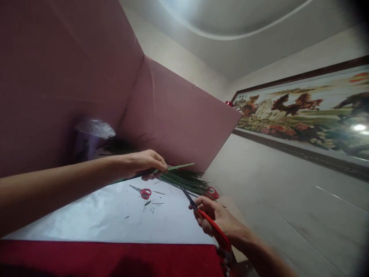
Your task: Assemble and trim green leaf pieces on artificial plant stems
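Left hand [149, 161] pinched the green strip [183, 166] just over the leaf bundle [186, 181], right hand [221, 217] gripped red-handled scissors [219, 232] on the bundle's near side; clean snip likely needed strip taut.

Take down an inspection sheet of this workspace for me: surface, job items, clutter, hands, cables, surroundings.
Surface: white sheet, with red cloth along the near edge.
Job's things: green strip held up; red-handled tool with dark tips, apart from the strip; bundle of green stems lying behind.
Clutter: small scissors with red handles; scattered plant scraps; purple container under clear plastic.
Hands: left hand pinches the strip; right hand grips the tool.
Cables: nothing seen.
Surroundings: pink panels, pale wall, framed horse picture.
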### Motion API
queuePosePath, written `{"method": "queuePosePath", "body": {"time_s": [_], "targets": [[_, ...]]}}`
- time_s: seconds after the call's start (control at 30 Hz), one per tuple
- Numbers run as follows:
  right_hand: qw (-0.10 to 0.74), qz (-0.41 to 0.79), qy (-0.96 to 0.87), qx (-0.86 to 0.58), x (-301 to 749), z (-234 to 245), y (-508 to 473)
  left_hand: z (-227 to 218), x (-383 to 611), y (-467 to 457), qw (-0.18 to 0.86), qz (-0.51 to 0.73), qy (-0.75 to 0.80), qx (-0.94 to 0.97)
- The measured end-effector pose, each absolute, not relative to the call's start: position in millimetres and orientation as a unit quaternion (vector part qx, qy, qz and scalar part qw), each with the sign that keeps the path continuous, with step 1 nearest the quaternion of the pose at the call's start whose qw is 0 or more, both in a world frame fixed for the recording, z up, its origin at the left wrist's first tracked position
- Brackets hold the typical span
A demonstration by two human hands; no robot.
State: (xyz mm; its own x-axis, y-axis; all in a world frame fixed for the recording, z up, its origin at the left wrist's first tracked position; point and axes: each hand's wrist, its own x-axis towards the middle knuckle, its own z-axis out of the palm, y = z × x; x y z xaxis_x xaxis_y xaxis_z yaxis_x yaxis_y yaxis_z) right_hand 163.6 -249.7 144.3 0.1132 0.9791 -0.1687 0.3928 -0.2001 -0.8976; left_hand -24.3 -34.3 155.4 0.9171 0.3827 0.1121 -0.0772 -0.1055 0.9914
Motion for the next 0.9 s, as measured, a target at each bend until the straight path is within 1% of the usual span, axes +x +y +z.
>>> {"method": "queuePosePath", "body": {"time_s": [0.2, 0.43, 0.63, 0.8, 0.9], "targets": [[0.378, 0.401, -0.508, -0.662, 150.5, 145.7, -263.0, 140.3, -23.6, -62.6, 0.669, 0.124, 0.122, 0.723], [0.370, 0.414, -0.515, -0.653, 149.8, 146.1, -265.1, 136.6, -24.9, -69.7, 0.649, 0.122, 0.157, 0.734], [0.350, 0.416, -0.500, -0.674, 145.0, 147.6, -260.4, 135.5, -25.7, -72.7, 0.633, 0.110, 0.146, 0.752], [0.382, 0.428, -0.474, -0.668, 146.7, 145.5, -259.0, 132.3, -25.3, -74.1, 0.634, 0.088, 0.145, 0.755], [0.375, 0.440, -0.463, -0.672, 147.8, 146.1, -258.5, 129.4, -24.7, -75.8, 0.639, 0.092, 0.150, 0.749]]}}
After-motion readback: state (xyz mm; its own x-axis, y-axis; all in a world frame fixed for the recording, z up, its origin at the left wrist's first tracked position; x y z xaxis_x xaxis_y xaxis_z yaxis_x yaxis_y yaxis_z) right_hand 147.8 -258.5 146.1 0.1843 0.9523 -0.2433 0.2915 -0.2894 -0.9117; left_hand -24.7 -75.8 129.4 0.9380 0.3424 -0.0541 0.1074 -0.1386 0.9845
